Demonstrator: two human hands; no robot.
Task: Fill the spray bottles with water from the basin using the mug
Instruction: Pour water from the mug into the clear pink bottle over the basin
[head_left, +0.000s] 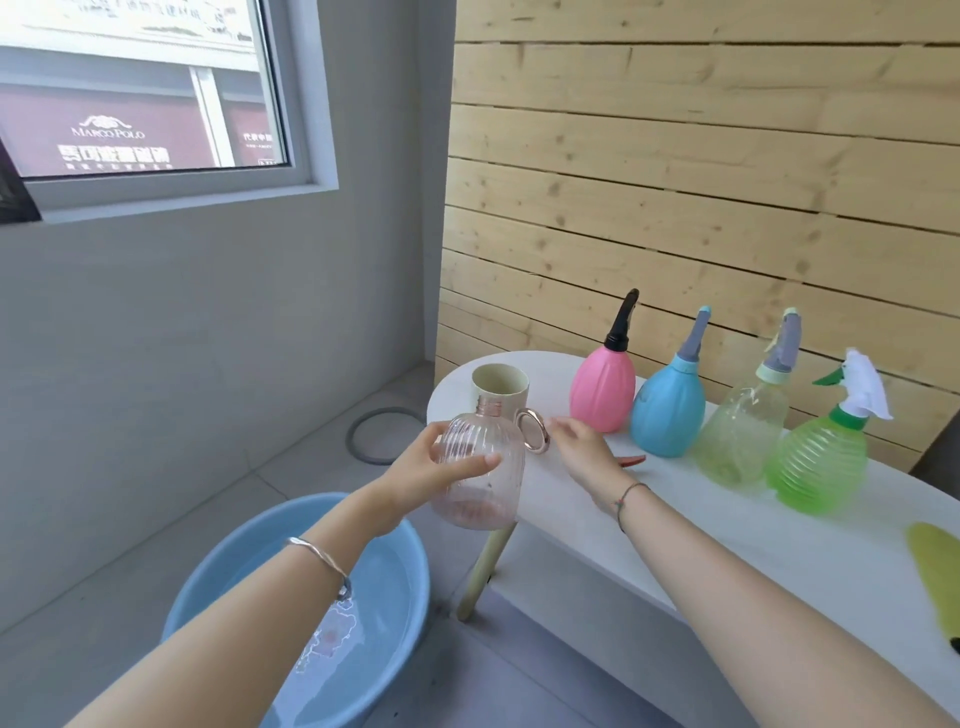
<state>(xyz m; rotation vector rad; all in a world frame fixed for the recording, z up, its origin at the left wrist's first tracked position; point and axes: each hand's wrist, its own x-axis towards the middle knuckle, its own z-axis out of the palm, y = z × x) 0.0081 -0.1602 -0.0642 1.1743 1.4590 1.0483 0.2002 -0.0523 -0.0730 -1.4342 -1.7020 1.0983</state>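
My left hand (441, 467) grips a clear pink ribbed bottle (480, 483) with an uncapped neck, held upright off the left end of the white table (727, 545). My right hand (582, 447) lies palm down on the table over a rose-gold spray head (534, 430); its ring shows at my fingertips and a reddish tip pokes out behind my wrist. A cream mug (500, 384) stands just behind the bottle. A blue basin (374, 613) holding water sits on the floor below my left arm.
Along the table's back stand a pink spray bottle (602, 389), a blue one (667, 415), a clear one (740, 436) and a green one (818, 462). A yellow-green object (935, 566) lies at the right edge. A grey hoop (379, 434) lies on the floor.
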